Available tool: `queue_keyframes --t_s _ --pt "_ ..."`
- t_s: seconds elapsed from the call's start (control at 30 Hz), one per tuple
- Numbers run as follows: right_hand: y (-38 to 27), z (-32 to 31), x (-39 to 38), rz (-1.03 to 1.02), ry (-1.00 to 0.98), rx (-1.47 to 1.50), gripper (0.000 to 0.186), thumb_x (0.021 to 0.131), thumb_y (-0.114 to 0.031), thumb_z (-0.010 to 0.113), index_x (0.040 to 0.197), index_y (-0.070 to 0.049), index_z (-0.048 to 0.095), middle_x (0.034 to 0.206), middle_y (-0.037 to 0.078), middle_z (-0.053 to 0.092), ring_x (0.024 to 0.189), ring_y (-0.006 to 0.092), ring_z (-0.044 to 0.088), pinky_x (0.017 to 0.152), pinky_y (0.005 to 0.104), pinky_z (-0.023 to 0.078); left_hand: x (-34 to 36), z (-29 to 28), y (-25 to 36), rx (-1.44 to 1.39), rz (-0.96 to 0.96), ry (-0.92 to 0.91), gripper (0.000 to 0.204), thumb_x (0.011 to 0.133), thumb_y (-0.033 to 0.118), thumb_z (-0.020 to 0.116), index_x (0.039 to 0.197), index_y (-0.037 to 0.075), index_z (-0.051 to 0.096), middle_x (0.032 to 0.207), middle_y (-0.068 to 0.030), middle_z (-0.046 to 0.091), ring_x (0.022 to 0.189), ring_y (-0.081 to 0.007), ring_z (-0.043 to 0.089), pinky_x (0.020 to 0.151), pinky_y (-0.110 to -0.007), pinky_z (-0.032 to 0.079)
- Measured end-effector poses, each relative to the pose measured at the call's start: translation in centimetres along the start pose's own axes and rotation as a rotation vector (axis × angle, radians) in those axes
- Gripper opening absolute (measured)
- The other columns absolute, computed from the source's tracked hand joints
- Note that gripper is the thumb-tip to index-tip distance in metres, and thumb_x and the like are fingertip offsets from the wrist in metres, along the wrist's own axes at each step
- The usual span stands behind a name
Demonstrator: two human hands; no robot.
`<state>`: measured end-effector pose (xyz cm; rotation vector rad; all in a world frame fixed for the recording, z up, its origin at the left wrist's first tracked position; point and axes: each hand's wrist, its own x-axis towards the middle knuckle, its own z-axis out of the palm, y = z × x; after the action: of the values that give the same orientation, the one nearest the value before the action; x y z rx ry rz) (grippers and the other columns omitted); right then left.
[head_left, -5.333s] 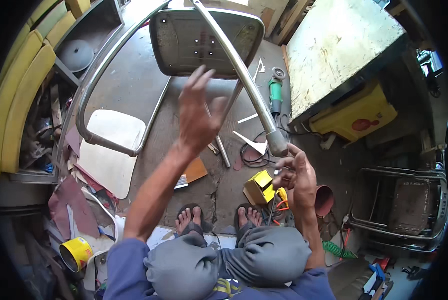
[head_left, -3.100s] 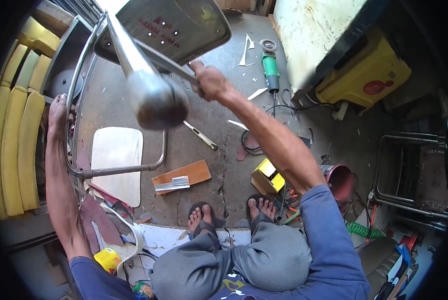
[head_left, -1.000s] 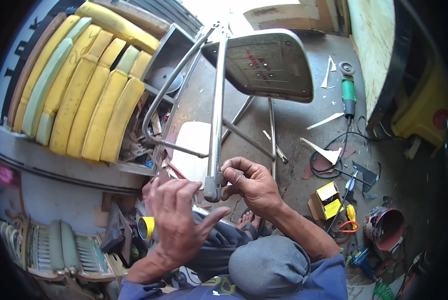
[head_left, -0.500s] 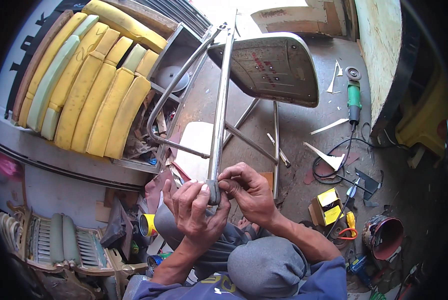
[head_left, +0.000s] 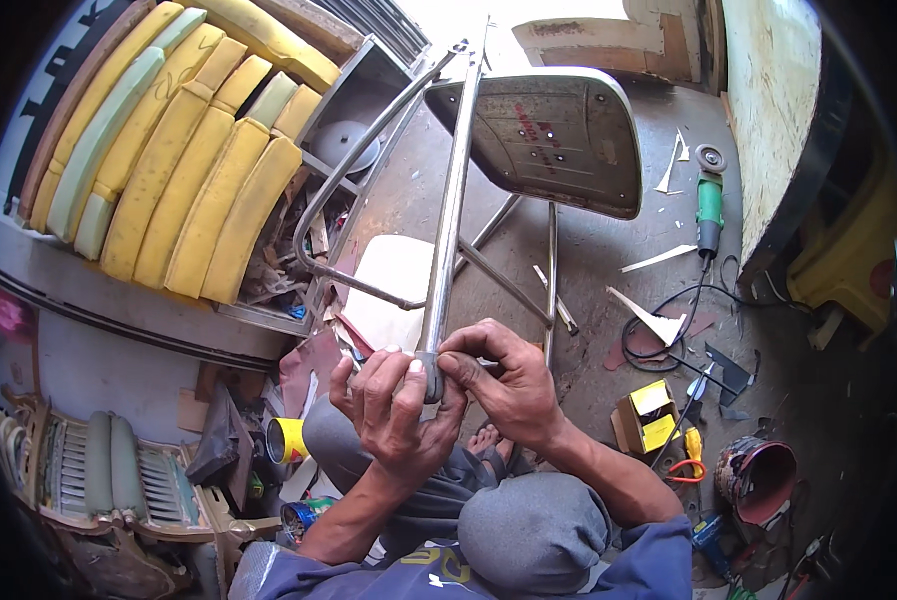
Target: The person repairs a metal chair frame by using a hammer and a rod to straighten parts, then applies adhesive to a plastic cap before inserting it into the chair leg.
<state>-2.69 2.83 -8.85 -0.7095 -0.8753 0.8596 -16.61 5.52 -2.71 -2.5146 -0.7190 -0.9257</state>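
A metal-framed chair lies tipped over in front of me, its bright tube leg [head_left: 455, 200] pointing toward my lap. Around the near end of that leg sits a grey piece, like a foot cap or sleeve [head_left: 432, 382]. My left hand [head_left: 393, 405] is closed around this grey piece from the left, thumb and fingers pressed against it. From the right, my right hand [head_left: 508, 385] pinches its upper edge against the tube. The fingertips partly hide the grey piece. Beyond my hands is the underside of the chair's seat or back panel [head_left: 548, 135].
Yellow foam pads [head_left: 193, 180] fill a rack at upper left. On the floor to the right lie a green angle grinder [head_left: 709, 205] with its cord, a yellow box [head_left: 653, 415] and a stained bucket [head_left: 758, 480]. A carved wooden frame [head_left: 118, 480] stands at lower left.
The view has shifted slightly. Both hands keep their grip at the tube's end, with small finger movements; the grey piece's upper edge looks more closely fitted round the tube.
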Motion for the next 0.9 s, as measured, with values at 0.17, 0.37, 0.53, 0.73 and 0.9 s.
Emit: queue_keyframes --t_s 0.17,0.37,0.53,0.73,0.9 --pt "-0.9 0.2 1.2 -0.046 -0.097 -0.187 0.015 0.092 -0.008 0.069 0.104 0.001 0.069 0.090 0.011 0.065 0.080 0.0182 0.067 0.066 0.0310 0.055 -0.9 0.9 -1.4 0.027 -0.015 0.068 0.046 0.071 0.013 0.085 0.108 0.007 0.058 0.108 -0.0088 0.063 0.106 -0.0280 0.064 0.108 -0.053 0.031" --pt "-1.9 -1.5 1.3 -0.170 -0.074 -0.378 0.017 0.093 -0.010 0.065 0.106 0.000 0.070 0.094 0.015 0.066 0.081 0.0304 0.067 0.071 0.0385 0.055 0.9 1.0 -0.9 -0.007 -0.037 0.061 0.038 0.077 0.008 0.082 0.107 0.007 0.059 0.112 -0.0110 0.064 0.107 -0.0289 0.063 0.104 -0.048 0.037" --pt "-0.4 -5.5 -3.5 -0.037 0.107 -0.376 0.025 0.097 -0.015 0.064 0.117 -0.001 0.067 0.100 0.016 0.067 0.086 0.0270 0.066 0.076 0.0363 0.053 -0.2 1.3 -1.9 0.092 -0.220 0.060 0.029 0.079 0.003 0.082 0.101 0.002 0.063 0.114 -0.0148 0.067 0.103 -0.0282 0.064 0.093 -0.041 0.051" --pt "0.0 -13.7 -23.7 0.514 1.040 -0.359 0.019 0.102 -0.018 0.058 0.114 -0.006 0.067 0.084 0.002 0.067 0.068 0.0086 0.063 0.059 0.0247 0.053 -1.1 2.1 -2.8 -0.149 -0.399 0.150 0.016 0.090 -0.003 0.070 0.103 -0.004 0.061 0.113 -0.0145 0.067 0.102 -0.0241 0.065 0.092 -0.032 0.054" --pt "-0.5 -15.8 -38.3 0.720 1.555 -1.017 0.015 0.098 -0.015 0.059 0.104 -0.004 0.067 0.084 0.006 0.068 0.070 0.0109 0.062 0.064 0.0302 0.052 -0.2 1.8 -4.8 -0.213 -0.586 0.099 0.019 0.091 -0.002 0.069 0.108 -0.004 0.062 0.115 -0.0141 0.066 0.099 -0.0184 0.064 0.079 -0.029 0.060"
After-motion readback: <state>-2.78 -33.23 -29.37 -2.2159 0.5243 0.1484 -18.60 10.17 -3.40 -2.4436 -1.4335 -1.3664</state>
